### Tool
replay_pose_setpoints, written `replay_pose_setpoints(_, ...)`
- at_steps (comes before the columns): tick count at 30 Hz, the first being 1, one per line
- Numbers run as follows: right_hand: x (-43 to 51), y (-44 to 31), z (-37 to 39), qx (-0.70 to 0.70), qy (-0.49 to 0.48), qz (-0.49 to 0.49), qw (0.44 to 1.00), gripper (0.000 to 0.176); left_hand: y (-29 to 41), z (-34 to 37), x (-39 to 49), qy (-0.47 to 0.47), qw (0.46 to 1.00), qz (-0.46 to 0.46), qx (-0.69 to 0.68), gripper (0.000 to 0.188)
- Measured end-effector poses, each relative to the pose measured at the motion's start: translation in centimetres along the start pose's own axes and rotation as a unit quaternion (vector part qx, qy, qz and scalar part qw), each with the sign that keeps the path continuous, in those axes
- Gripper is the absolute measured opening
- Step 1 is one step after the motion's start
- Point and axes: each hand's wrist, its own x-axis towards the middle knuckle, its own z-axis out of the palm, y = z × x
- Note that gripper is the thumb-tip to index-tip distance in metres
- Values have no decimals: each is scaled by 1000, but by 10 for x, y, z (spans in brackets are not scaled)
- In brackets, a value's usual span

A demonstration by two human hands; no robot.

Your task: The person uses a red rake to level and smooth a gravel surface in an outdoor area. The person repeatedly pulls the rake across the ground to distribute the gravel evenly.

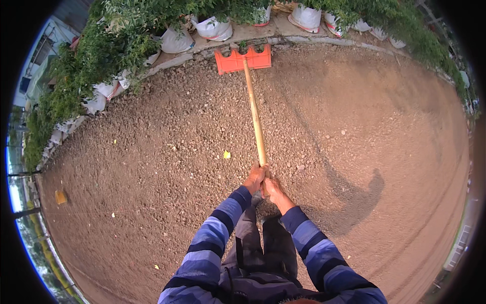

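A rake with a wide orange head (243, 60) and a long wooden handle (255, 114) reaches out in front of me. My left hand (257, 176) grips the handle near its lower end. Just below it, my right hand (274, 189) is closed around the end of the same handle. The head's scalloped edge faces away from me, close to the concrete kerb (300, 39). Loose gravel (201, 125) covers the ground around the handle. Whether the head touches the gravel is hard to tell.
White sacks (214, 28) and leafy green bushes (87, 72) line the far and left sides beyond the kerb. A yellow scrap (227, 154) lies left of the handle. Farther left is a yellowish block-like object (60, 197). Smoother earth (410, 152) stretches to the right.
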Motion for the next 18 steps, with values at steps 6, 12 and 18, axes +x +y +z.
replay_pose_setpoints(6, -33, -19, 15, 24, -12, 21, 999, 29, 24, -5, -30, -23, 999, 18, -30, 34)
replay_pose_setpoints(12, -16, -22, 23, 52, -39, 9, 998, 20, 50, -21, -23, -77, 996, -35, -25, 40)
replay_pose_setpoints(18, -74, 13, 29, 67, -30, -4, 997, 22, 20, -23, -56, -73, 997, -29, 20, 47)
